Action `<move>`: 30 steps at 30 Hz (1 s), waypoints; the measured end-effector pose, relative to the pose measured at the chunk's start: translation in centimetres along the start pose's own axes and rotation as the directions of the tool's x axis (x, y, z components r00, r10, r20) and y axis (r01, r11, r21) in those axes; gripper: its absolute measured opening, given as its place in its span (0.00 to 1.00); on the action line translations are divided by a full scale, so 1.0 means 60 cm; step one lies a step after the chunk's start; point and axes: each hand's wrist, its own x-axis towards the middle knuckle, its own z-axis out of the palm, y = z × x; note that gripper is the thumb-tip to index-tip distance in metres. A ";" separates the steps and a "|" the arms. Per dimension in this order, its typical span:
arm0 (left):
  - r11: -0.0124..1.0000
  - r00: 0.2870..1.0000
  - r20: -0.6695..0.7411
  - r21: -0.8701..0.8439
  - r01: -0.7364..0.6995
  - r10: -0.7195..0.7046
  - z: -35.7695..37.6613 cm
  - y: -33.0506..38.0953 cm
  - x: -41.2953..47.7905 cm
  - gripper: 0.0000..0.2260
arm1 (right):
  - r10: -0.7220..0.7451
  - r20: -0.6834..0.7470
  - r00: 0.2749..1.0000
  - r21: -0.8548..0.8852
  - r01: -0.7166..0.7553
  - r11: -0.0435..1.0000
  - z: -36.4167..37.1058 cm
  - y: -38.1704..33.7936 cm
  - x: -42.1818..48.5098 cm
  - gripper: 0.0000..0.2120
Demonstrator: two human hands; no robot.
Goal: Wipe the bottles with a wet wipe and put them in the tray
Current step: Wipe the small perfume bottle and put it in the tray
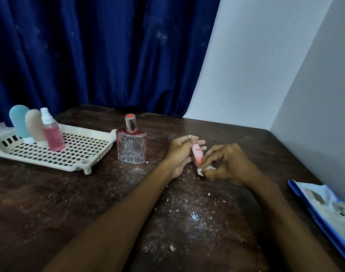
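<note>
My left hand [178, 154] grips a small pink bottle [197, 156] with red lettering, held tilted just above the table. My right hand [228, 163] presses a crumpled white wet wipe [202, 170] against the bottle's lower end. A square clear glass perfume bottle [131, 147] with a silver neck and red cap stands on the table left of my hands. The white slotted tray [85, 152] at the left holds a blue bottle [19, 120], a beige bottle [34, 125] and a pink spray bottle [52, 134], all upright near its back.
The dark wooden table [69, 203] is strewn with white crumbs and wipe shreds. A blue wipe packet [324, 209] lies at the right edge. A blue curtain [99, 52] hangs behind, with a white wall [265, 65] on the right.
</note>
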 end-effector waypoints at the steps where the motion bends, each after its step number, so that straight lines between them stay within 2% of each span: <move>1: 1.000 1.000 0.008 0.012 -0.001 0.001 -0.001 0.001 0.000 0.13 | 0.013 -0.006 1.000 0.000 -0.013 1.000 -0.002 0.001 -0.001 0.09; 6: 0.999 0.999 0.047 0.044 -0.029 0.027 -0.003 0.003 -0.001 0.14 | 0.099 -0.061 0.993 -0.048 -0.102 0.994 -0.014 0.012 -0.006 0.07; 11: 1.000 1.000 0.017 -0.005 -0.011 0.011 -0.003 0.000 0.006 0.13 | 0.066 -0.054 0.996 -0.074 -0.070 0.995 -0.006 0.008 -0.001 0.06; 16: 0.999 0.999 0.009 0.027 -0.042 0.042 -0.002 -0.002 0.007 0.11 | 0.041 -0.054 0.998 -0.038 -0.044 0.998 -0.003 0.003 -0.003 0.07; 20: 0.999 0.999 0.027 -0.031 -0.022 0.023 -0.004 -0.002 0.010 0.10 | 0.051 -0.070 0.996 -0.015 -0.052 0.999 0.004 0.005 0.001 0.05; 26: 0.996 0.996 0.081 -0.082 -0.028 0.035 0.007 -0.004 0.004 0.12 | -0.018 -0.195 0.981 -0.113 -0.005 0.994 0.010 0.011 0.003 0.06; 30: 0.997 0.989 0.140 -0.064 -0.047 0.056 0.010 -0.006 0.001 0.12 | -0.056 -0.325 0.944 -0.156 0.004 0.988 0.012 0.012 0.006 0.06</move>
